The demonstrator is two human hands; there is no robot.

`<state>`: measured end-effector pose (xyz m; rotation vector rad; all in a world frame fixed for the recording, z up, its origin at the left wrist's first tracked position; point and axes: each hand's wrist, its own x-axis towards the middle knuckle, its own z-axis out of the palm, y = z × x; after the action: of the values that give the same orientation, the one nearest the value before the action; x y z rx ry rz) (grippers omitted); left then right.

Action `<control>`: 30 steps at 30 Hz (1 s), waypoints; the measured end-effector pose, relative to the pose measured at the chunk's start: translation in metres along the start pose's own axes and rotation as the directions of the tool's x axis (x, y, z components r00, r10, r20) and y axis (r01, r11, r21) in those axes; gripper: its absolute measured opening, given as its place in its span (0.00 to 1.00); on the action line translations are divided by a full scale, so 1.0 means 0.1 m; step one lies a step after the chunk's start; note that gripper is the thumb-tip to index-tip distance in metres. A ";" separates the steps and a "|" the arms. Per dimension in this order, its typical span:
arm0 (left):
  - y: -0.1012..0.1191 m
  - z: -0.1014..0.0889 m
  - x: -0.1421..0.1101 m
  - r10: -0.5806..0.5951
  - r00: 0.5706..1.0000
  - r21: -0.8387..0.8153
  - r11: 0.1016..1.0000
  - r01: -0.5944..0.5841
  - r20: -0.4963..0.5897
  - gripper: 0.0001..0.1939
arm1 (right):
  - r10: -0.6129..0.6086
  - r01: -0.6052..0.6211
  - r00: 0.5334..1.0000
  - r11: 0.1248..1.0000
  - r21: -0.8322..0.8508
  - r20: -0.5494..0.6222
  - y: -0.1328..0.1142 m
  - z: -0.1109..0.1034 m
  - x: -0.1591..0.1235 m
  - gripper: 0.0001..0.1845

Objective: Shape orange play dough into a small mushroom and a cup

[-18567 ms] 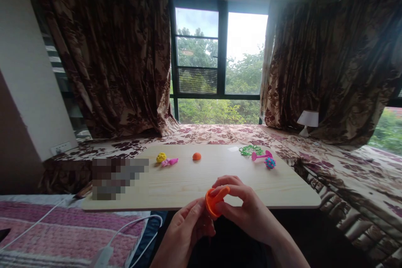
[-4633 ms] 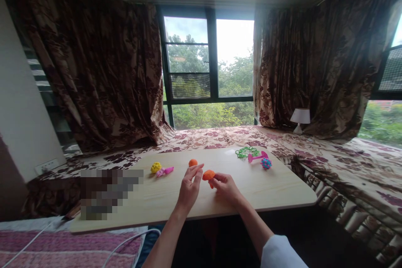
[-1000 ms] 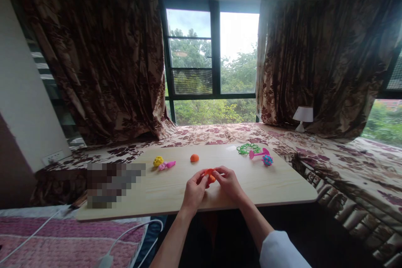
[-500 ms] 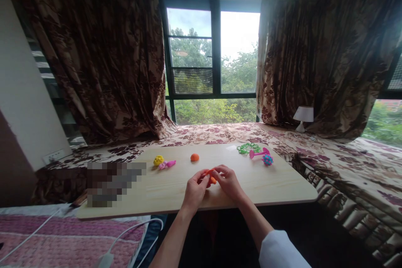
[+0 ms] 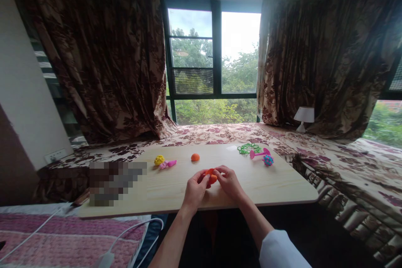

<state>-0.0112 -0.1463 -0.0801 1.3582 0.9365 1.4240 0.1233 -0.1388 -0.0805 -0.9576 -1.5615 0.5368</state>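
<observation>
The left hand [image 5: 194, 189] and right hand [image 5: 231, 183] are pinching an orange piece [image 5: 213, 179] between nearly closed fingers over the tabletop [image 5: 270, 188]; working it is probably calling for coordinated pressure.

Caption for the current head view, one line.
Both hands, left and right, hold an orange piece above a pale table; small toys lie beyond.

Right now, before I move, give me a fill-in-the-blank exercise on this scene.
The left hand and the right hand hold a soft piece coloured ____.
The lump beside the pink toy is ____.
The tangled loops at the table's far edge are ____.
The lamp stands to the ____ of the window.

Missing words: orange; yellow; green; right.
</observation>
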 end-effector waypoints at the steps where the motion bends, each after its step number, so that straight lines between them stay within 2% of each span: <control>1: 0.00 0.00 0.00 -0.005 1.000 0.018 1.000 0.005 0.005 0.19 | -0.012 0.012 1.000 1.000 -0.019 -0.002 0.01 0.00 0.00 0.13; 5: 0.00 0.00 0.01 -0.019 1.000 0.066 0.998 0.018 0.016 0.18 | -0.050 0.049 0.999 0.996 -0.075 -0.017 0.00 -0.01 -0.01 0.12; 12: 0.00 0.00 0.01 -0.028 1.000 -0.027 0.999 0.028 -0.006 0.18 | -0.020 0.020 1.000 1.000 -0.016 0.013 -0.03 -0.01 -0.01 0.14; 18: 0.04 0.01 -0.02 -0.008 0.999 0.092 0.996 0.005 0.033 0.17 | -0.068 0.066 0.998 0.995 -0.076 -0.016 -0.04 -0.01 -0.02 0.12; 25: 0.01 0.00 0.00 0.021 1.000 0.034 0.999 -0.021 0.020 0.17 | -0.038 0.040 0.999 0.998 -0.047 0.035 -0.06 -0.01 -0.02 0.12; 30: -0.02 0.01 0.01 0.032 0.999 0.070 0.997 -0.034 0.024 0.17 | -0.084 0.087 0.996 0.992 -0.091 0.027 -0.06 -0.02 -0.02 0.12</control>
<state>-0.0103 -0.1452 -0.0818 1.4447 0.9613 1.4090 0.1235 -0.1442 -0.0761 -0.9521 -1.6522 0.4200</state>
